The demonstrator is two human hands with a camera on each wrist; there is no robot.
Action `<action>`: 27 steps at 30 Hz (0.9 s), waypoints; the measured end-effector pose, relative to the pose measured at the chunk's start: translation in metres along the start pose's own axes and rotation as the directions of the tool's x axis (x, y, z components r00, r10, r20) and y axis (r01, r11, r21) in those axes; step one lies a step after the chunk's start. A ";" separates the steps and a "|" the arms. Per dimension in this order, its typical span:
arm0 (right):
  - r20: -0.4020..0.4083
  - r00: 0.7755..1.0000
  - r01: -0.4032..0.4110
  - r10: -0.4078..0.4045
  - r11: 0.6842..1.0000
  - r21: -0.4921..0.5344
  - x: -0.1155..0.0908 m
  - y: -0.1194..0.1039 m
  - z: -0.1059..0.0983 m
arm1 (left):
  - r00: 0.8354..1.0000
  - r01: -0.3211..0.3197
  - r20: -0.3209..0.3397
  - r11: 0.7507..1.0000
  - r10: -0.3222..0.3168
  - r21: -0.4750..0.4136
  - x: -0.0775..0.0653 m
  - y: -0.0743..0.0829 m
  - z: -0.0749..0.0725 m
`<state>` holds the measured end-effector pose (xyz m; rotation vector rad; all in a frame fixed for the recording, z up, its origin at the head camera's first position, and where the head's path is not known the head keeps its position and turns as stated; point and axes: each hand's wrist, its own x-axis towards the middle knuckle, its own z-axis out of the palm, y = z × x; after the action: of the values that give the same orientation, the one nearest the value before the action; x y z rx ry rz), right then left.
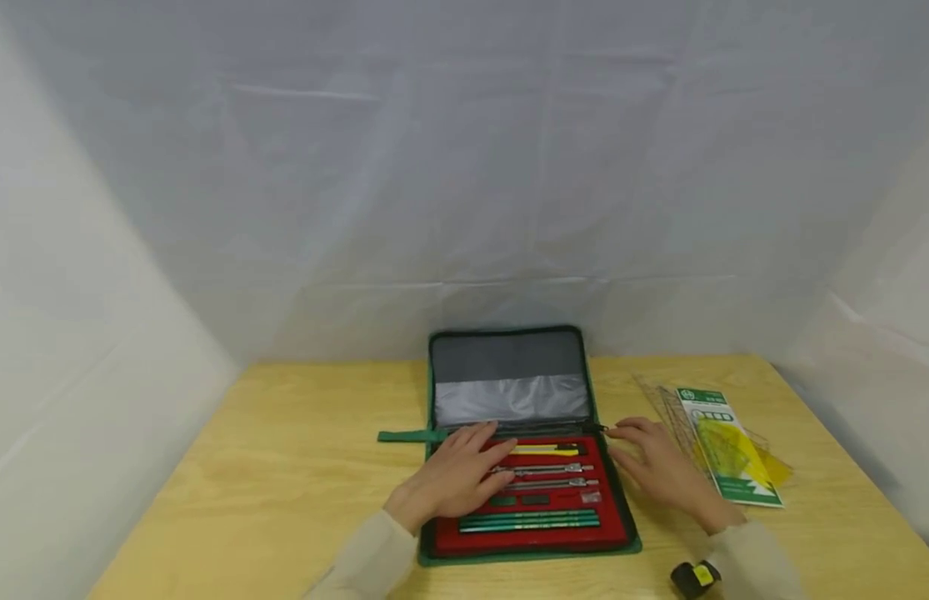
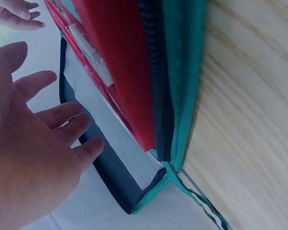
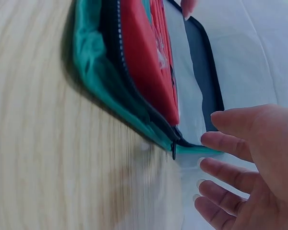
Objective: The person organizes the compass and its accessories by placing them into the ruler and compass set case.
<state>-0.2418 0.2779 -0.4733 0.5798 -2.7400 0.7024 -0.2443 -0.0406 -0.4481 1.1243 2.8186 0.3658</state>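
Observation:
A zip case (image 1: 635, 546) with a green edge lies unfolded on the table. Its red tray (image 1: 524, 543) holds a yellow cutter (image 1: 546, 450), metal compasses (image 1: 561, 468), several green pencils (image 1: 527, 521) and small dark blocks (image 1: 535, 500). My left hand (image 1: 460, 471) is over the tray's left side, its fingers loosely spread above the upper tools. At the case's upper right corner is my right hand (image 1: 655, 458), fingertips close to the zipper pull (image 3: 174, 151). In the right wrist view its slightly bent fingers (image 3: 228, 175) hold nothing. The raised lid (image 1: 509, 354) has a clear pocket (image 1: 512, 400).
A green and white packet (image 1: 730, 450) with a yellow sheet lies on the right, over transparent drafting rulers (image 1: 670, 412). Near the front is a small black and yellow object (image 1: 695, 577). A green strap (image 1: 412, 436) extends left from the case. White sheeting (image 1: 464, 167) surrounds the table.

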 end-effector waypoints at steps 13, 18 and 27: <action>-0.021 1.000 -0.021 0.021 1.000 0.006 -0.003 0.008 -0.005 | 1.000 -0.029 -0.002 1.000 0.029 0.004 -0.001 -0.004 -0.007; -0.038 0.999 -0.006 0.007 1.000 0.030 -0.008 0.013 -0.011 | 0.999 -0.037 0.012 0.999 0.037 0.012 0.002 -0.001 -0.007; 0.031 0.996 -0.081 0.081 0.997 0.003 -0.014 0.026 -0.024 | 0.999 -0.023 0.027 1.000 0.023 -0.010 0.007 0.007 -0.006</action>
<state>-0.2375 0.3154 -0.4675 0.4864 -2.8050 0.7235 -0.2459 -0.0324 -0.4403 1.1520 2.7800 0.3630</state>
